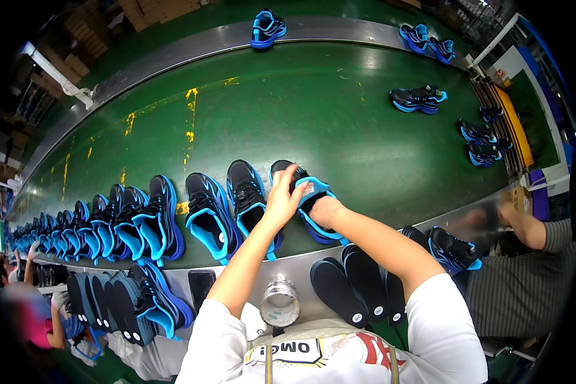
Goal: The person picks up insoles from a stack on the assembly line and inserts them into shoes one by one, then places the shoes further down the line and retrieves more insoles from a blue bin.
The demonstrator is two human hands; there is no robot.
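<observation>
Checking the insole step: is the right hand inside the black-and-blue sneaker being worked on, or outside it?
Inside. The right hand is hidden within the black-and-blue sneaker's opening; only the wrist shows. The left hand grips its collar.

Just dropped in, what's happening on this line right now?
A person works both hands into a black-and-blue sneaker on the green conveyor belt: the left hand holds its top, the right hand is at its opening. More sneakers are lined up on the left; black insoles lie on the near ledge.
</observation>
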